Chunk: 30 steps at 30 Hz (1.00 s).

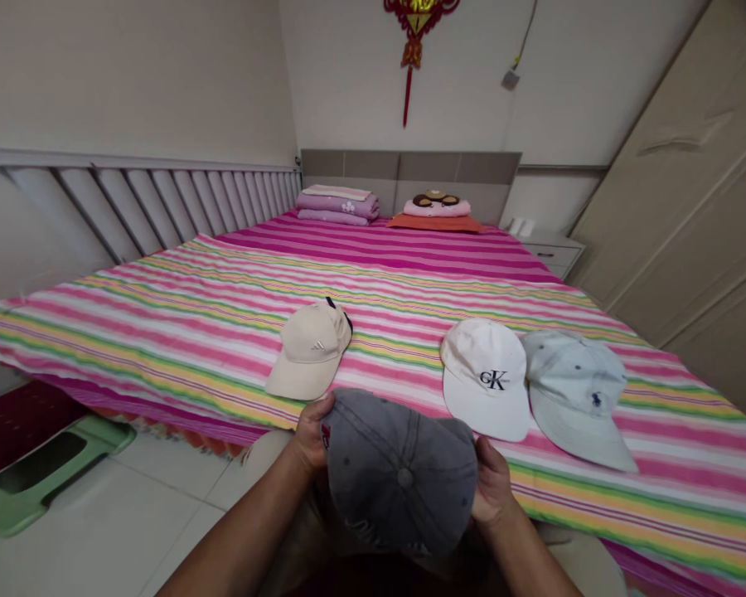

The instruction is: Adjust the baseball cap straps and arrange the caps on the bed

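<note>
A dark grey baseball cap [404,473] is held between my two hands, over my lap at the bed's near edge, its crown and top button facing up. My left hand [314,435] grips its left side, thumb on the outside. On the opposite side my right hand [491,485] grips the rim; some fingers of both hands are hidden behind the cap. Beyond it on the bed lies a beige cap [311,348] with a small logo. To the right sit a white cap [485,377] with black letters and a pale grey-green cap [578,394], side by side and touching.
A striped sheet [180,307] covers the bed. Folded purple bedding [336,206] and a pink and orange pile [435,217] rest by the headboard [360,170]. A green stool [55,468] stands on the tiled floor at left. A nightstand [550,249] and wardrobe [690,191] are at right.
</note>
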Tool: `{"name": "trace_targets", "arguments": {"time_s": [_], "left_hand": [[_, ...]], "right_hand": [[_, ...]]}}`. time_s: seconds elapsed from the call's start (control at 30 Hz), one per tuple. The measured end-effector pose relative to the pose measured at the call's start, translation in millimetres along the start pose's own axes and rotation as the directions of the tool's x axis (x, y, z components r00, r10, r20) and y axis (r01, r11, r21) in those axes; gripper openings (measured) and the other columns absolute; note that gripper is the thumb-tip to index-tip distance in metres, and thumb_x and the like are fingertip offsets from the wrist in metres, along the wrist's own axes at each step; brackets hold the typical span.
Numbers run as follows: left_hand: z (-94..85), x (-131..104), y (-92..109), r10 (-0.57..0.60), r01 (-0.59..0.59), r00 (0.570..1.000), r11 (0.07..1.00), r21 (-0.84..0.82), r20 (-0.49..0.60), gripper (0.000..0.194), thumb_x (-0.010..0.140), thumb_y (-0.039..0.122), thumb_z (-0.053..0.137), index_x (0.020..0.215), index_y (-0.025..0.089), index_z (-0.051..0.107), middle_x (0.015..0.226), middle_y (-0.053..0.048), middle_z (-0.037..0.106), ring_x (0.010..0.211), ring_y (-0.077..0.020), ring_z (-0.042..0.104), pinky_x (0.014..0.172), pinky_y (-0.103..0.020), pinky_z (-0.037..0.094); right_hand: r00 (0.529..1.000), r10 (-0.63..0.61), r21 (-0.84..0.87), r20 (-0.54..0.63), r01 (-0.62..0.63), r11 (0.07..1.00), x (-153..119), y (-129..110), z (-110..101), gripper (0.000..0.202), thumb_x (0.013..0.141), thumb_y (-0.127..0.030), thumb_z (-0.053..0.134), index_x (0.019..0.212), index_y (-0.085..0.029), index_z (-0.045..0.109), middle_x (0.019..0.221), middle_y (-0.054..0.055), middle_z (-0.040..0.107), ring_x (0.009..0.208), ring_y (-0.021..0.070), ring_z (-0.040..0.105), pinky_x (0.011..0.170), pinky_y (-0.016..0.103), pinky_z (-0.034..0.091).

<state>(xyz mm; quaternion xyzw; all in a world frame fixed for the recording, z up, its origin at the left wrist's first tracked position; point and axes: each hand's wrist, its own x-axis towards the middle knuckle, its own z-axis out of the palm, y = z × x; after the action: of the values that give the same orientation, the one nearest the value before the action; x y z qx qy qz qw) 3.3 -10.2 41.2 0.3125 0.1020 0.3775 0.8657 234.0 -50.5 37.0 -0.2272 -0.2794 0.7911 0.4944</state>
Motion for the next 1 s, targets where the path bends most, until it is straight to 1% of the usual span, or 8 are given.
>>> {"name": "trace_targets", "arguments": {"time_s": [0.2,0.37,0.47,0.6,0.73,0.8,0.9,1.0], "left_hand": [[-11.6,-4.3,3.0,0.045,-0.045,0.999,0.998,0.033,0.022,0.045,0.056,0.042,0.066,0.087,0.010,0.065,0.077,-0.011,0.068,0.085,-0.0297,0.061,0.076,-0.040,0.044],[-12.4,-4.6,3.8,-0.007,0.007,1.000,0.999,0.044,-0.014,0.036,0.054,0.020,0.071,0.086,0.006,0.064,0.071,-0.011,0.068,0.064,-0.0195,0.064,0.064,-0.027,0.048],[-7.9,-2.5,4.2,-0.015,0.016,1.000,0.999,0.043,-0.015,0.029,0.057,0.020,0.070,0.082,0.005,0.065,0.073,-0.012,0.068,0.065,-0.0190,0.064,0.066,-0.027,0.048],[2.0,2.3,7.8,-0.002,0.012,0.995,0.994,0.110,-0.097,0.026,0.066,0.020,0.064,0.089,0.008,0.065,0.078,-0.012,0.067,0.072,-0.0188,0.063,0.069,-0.027,0.045],[10.7,3.8,10.1,-0.009,0.046,0.983,0.979,0.197,-0.182,0.027,0.067,0.017,0.064,0.092,0.009,0.064,0.076,-0.009,0.067,0.065,-0.0153,0.062,0.063,-0.023,0.044],[14.9,3.2,9.7,-0.013,0.066,0.977,0.968,0.244,-0.213,0.024,0.068,0.020,0.064,0.089,0.009,0.065,0.071,-0.008,0.066,0.061,-0.0136,0.060,0.059,-0.022,0.043],[21.4,2.2,8.8,-0.007,0.077,0.972,0.954,0.289,-0.237,0.021,0.067,0.022,0.064,0.084,0.009,0.066,0.067,-0.006,0.065,0.057,-0.0121,0.058,0.057,-0.021,0.041],[26.0,2.3,8.4,-0.013,0.095,0.967,0.945,0.314,-0.254,0.020,0.066,0.022,0.065,0.081,0.008,0.067,0.065,-0.006,0.064,0.055,-0.0112,0.057,0.056,-0.020,0.041]], "right_hand": [[0.998,-0.016,0.083,-0.056,0.021,0.996,-4.7,-3.4,-1.9,0.021,0.041,-0.037,0.076,0.056,-0.024,0.067,0.054,0.003,0.069,0.078,0.0320,0.064,0.090,0.051,0.037],[0.999,-0.008,0.066,-0.033,0.010,0.998,-9.5,-4.1,1.9,0.021,0.041,-0.030,0.076,0.059,-0.022,0.068,0.049,0.004,0.067,0.078,0.0330,0.064,0.088,0.052,0.037],[0.999,0.002,0.064,-0.044,0.000,0.998,-12.0,-4.5,0.4,0.020,0.043,-0.030,0.076,0.060,-0.023,0.068,0.051,0.004,0.067,0.078,0.0320,0.064,0.086,0.050,0.039],[0.996,0.002,0.024,-0.085,0.000,1.000,-14.8,-4.1,-7.0,0.024,0.048,-0.036,0.074,0.066,-0.023,0.067,0.060,0.005,0.069,0.082,0.0309,0.063,0.086,0.048,0.040],[0.999,0.022,-0.025,-0.039,-0.023,0.999,-17.6,-7.2,-9.8,0.042,0.055,-0.047,0.069,0.086,-0.020,0.066,0.086,0.010,0.069,0.096,0.0288,0.058,0.088,0.043,0.038],[0.999,0.031,-0.044,-0.013,-0.032,0.999,-18.7,-9.8,-8.2,0.048,0.060,-0.048,0.066,0.098,-0.019,0.062,0.097,0.010,0.066,0.099,0.0258,0.056,0.088,0.039,0.038],[1.000,0.014,-0.077,0.000,-0.014,0.997,-18.9,-12.2,-4.6,0.045,0.065,-0.042,0.064,0.104,-0.020,0.059,0.093,0.008,0.066,0.090,0.0227,0.059,0.081,0.034,0.042],[0.999,-0.035,-0.127,0.002,0.035,0.991,-16.7,-12.6,-1.7,0.031,0.068,-0.040,0.062,0.091,-0.019,0.064,0.083,0.007,0.066,0.081,0.0220,0.059,0.072,0.032,0.044]]}}
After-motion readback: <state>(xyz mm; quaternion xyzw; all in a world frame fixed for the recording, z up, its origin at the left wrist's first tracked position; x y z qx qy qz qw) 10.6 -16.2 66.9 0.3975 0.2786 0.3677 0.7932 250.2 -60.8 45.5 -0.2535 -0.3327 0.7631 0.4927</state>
